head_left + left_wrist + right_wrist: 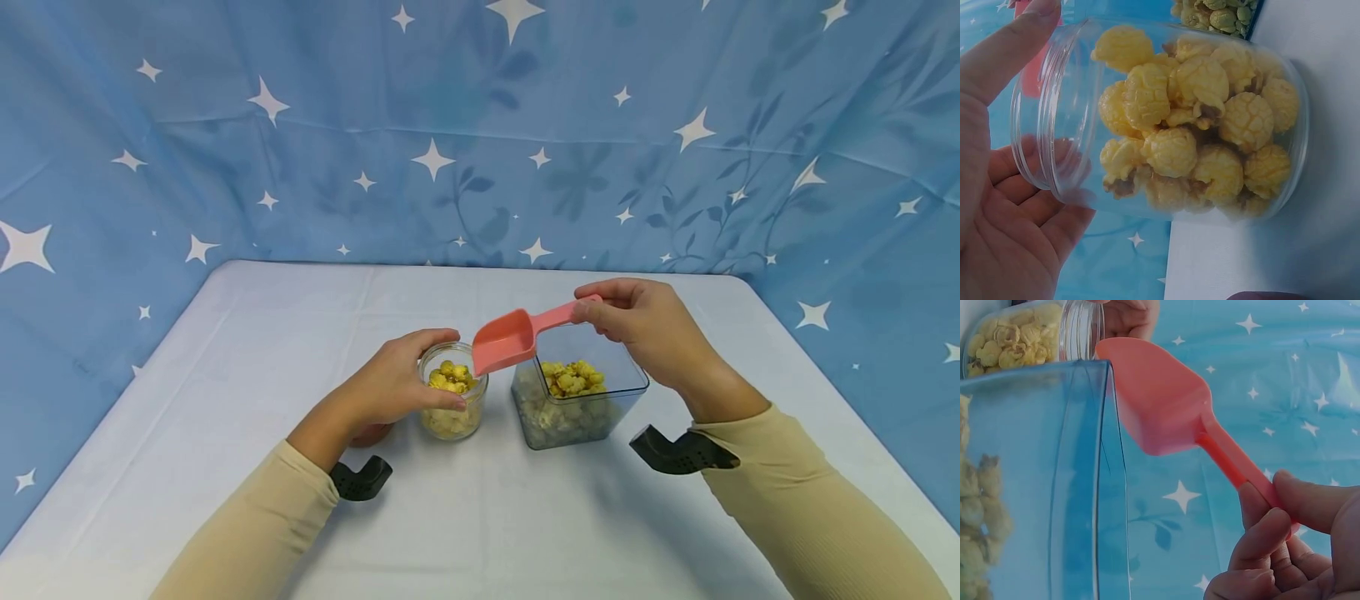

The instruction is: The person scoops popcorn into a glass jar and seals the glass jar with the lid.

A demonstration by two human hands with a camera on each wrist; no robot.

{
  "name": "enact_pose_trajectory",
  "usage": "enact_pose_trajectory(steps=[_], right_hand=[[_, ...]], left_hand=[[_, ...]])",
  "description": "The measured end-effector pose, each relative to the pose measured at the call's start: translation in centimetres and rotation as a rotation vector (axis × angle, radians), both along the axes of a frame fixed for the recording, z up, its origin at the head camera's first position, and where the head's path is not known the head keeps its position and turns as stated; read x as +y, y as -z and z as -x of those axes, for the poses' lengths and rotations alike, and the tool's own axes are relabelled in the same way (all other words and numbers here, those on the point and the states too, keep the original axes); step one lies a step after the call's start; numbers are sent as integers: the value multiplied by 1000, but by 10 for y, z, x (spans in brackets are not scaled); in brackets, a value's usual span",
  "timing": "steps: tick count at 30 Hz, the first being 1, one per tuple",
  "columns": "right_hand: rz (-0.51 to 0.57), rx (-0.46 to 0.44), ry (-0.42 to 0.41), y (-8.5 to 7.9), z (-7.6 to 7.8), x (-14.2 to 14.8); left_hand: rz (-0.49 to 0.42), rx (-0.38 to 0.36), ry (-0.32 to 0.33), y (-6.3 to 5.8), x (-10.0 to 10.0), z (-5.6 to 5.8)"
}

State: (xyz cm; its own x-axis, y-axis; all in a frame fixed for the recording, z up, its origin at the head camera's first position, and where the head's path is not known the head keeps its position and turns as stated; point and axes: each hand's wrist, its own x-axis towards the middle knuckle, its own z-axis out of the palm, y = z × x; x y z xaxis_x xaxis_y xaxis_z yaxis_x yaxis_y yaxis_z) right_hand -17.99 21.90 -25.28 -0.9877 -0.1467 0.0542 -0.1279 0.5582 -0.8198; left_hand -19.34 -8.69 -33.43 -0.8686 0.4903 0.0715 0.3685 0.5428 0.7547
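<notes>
My left hand (pixel 397 379) holds a clear glass jar (pixel 452 425) near its rim, fingers round the far side and thumb on the near side. Yellow popcorn (pixel 1197 125) fills much of the jar, which stands on the table. In my right hand (pixel 637 321) is the handle of a pink scoop (pixel 1160 394), pinched between thumb and fingers. The scoop's bowl looks empty and tilts down toward the jar, its lip over the right side of the opening. Below the scoop stands a clear square container (pixel 570 425) with more popcorn (pixel 573 379) in it.
A reddish-brown object (pixel 371 435), mostly hidden under my left wrist, lies left of the jar. The white-covered table (pixel 480 533) ends at a blue star-patterned curtain (pixel 480 208). A black wrist mount (pixel 682 452) juts from each sleeve.
</notes>
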Motion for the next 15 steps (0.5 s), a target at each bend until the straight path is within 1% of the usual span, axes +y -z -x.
enact_pose_trajectory(steps=[4, 9, 12, 15], right_hand=[[21, 16, 5, 1, 0, 11], [82, 25, 21, 5, 0, 32], [146, 23, 21, 10, 0, 45], [292, 13, 10, 15, 0, 57]], left_hand=[[-4, -2, -1, 0, 0, 0], [3, 1, -4, 1, 0, 1], [6, -4, -4, 1, -1, 1], [4, -8, -4, 1, -1, 1]])
